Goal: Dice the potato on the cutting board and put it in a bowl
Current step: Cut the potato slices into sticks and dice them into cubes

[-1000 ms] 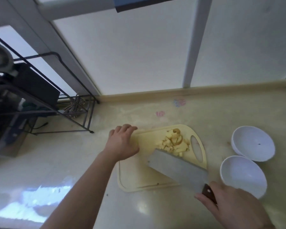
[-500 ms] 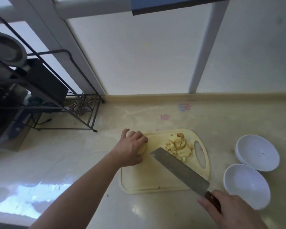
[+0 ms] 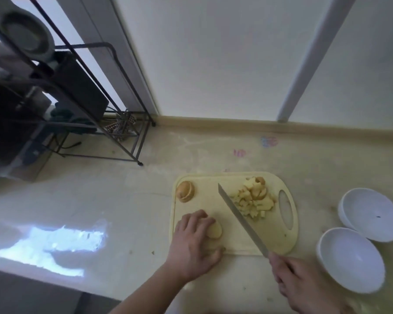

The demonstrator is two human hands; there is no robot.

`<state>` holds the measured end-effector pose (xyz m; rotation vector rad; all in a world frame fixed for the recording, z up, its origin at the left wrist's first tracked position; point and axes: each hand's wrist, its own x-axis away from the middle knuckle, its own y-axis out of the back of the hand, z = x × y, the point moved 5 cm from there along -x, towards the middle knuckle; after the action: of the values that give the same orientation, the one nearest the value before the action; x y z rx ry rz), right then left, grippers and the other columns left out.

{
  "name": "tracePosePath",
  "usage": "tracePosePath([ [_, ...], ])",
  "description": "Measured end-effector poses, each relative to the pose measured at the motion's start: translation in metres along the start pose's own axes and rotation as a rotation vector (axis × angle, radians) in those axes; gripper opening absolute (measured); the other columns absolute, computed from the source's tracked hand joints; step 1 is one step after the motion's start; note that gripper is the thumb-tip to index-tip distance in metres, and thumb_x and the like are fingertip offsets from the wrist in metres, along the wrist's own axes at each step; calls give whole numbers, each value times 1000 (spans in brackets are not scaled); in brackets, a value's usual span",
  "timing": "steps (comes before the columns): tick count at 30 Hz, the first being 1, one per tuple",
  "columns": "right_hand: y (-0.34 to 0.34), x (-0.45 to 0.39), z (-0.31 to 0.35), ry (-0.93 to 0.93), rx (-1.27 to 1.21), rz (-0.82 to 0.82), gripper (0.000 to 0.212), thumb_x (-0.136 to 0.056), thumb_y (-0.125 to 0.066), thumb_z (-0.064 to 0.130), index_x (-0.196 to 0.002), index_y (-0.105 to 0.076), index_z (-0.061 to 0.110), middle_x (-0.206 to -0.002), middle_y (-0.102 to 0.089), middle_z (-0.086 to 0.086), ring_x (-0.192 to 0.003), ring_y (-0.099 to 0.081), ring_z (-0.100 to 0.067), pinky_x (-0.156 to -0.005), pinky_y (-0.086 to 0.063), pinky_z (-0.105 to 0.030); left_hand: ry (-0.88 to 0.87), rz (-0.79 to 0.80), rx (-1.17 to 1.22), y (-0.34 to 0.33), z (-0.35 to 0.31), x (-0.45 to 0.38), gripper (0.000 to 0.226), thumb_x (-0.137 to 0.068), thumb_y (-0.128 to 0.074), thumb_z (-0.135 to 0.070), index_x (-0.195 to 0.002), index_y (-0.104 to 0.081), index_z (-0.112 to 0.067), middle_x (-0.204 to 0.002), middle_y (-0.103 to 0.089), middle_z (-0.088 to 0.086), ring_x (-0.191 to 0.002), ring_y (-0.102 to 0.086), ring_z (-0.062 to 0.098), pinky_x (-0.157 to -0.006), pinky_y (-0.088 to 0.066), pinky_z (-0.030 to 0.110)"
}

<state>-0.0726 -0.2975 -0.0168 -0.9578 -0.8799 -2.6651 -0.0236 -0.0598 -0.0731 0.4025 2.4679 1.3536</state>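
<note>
1. Since half a second ago, a potato piece (image 3: 214, 231) has been drawn by the left hand (image 3: 192, 245) from the far left corner of the cutting board (image 3: 279, 240) to its near left edge; another piece (image 3: 185, 191) is now uncovered in that corner.
2. The left hand is curled over the piece, which is pinned against the board. The right hand (image 3: 304, 284) is closed round the handle of the knife (image 3: 241, 217), whose blade is raised on edge between that piece and the diced heap (image 3: 253, 199).
3. Dicing is judged part done; next, the blade needs bringing across to the held piece, clear of the fingers.
4. Two white bowls (image 3: 352, 259) (image 3: 371, 214) are seen empty on the pale, glossy worktop (image 3: 123, 200), right of the board.
5. Farther off, a dark wire rack (image 3: 104, 123) is backed by white wall panels.
</note>
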Motion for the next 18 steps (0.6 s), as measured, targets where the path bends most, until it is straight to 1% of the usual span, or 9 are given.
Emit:
tracePosePath([
  [1, -3, -1, 1, -3, 1, 8, 54, -88, -39, 63, -57, -46, 19, -43, -48, 5, -40, -41, -8, -50, -34, -23, 78, -56, 7, -2, 0, 2, 65, -69, -77, -50, -123, -54, -23, -125, -51, -1, -110, -51, 23, -95, -48, 37],
  [2, -5, -2, 3, -2, -3, 13, 53, -90, -40, 60, -57, -45, 19, -42, -47, 5, -39, -40, -7, -49, -33, -23, 112, -90, 5, -5, -1, 3, 62, -71, -76, -52, -121, -55, -22, -122, -51, -2, -107, -52, 21, -92, -49, 35],
  [5, -10, -7, 4, 11, -5, 15, 52, -94, -41, 55, -58, -45, 17, -41, -45, 4, -36, -39, -3, -49, -31, -22, 131, -146, 57, -12, -5, -3, 49, -77, -74, -43, -116, -59, -16, -116, -56, 1, -105, -53, 20, -90, -50, 32],
  [7, -13, -7, 6, 24, 52, -11, 52, -95, -41, 53, -59, -46, 16, -42, -48, 4, -37, -44, -3, -47, -32, -19, 100, -148, 91, -14, -11, -11, 43, -79, -73, -37, -112, -62, -13, -113, -59, 3, -104, -54, 19, -88, -49, 29],
  [9, -16, -4, 10, 37, 113, -26, 51, -95, -40, 52, -59, -48, 17, -47, -53, 4, -45, -48, -1, -51, -36, -16, 59, -128, 96, -20, -18, -19, 37, -81, -73, -35, -108, -64, -13, -112, -59, 3, -103, -54, 20, -89, -49, 30],
  [10, -18, -4, 11, 41, 128, -19, 51, -95, -40, 52, -60, -48, 17, -49, -53, 3, -48, -49, -2, -55, -38, -17, 45, -123, 93, -22, -20, -21, 35, -81, -74, -34, -108, -64, -14, -113, -59, 2, -103, -54, 20, -88, -49, 32],
  [12, -18, -4, 12, 55, 117, 17, 50, -96, -39, 51, -60, -45, 16, -48, -50, 3, -46, -47, -3, -53, -37, -19, 27, -123, 79, -25, -18, -21, 35, -82, -74, -35, -109, -64, -16, -113, -59, 1, -104, -54, 22, -88, -50, 36],
  [15, -14, -5, 13, 79, 58, 22, 49, -97, -39, 48, -59, -41, 17, -42, -43, 6, -39, -41, -4, -46, -29, -16, -37, -157, 1, -21, -17, -15, 35, -84, -72, -39, -111, -64, -18, -117, -60, 1, -108, -54, 27, -93, -46, 38],
  [18, -16, -2, 12, 79, 48, 10, 50, -96, -41, 48, -58, -42, 15, -41, -46, 6, -39, -43, -4, -47, -29, -16, -123, -207, 8, -18, -19, -13, 26, -87, -72, -30, -107, -66, -15, -115, -62, 3, -109, -56, 30, -93, -46, 39],
])
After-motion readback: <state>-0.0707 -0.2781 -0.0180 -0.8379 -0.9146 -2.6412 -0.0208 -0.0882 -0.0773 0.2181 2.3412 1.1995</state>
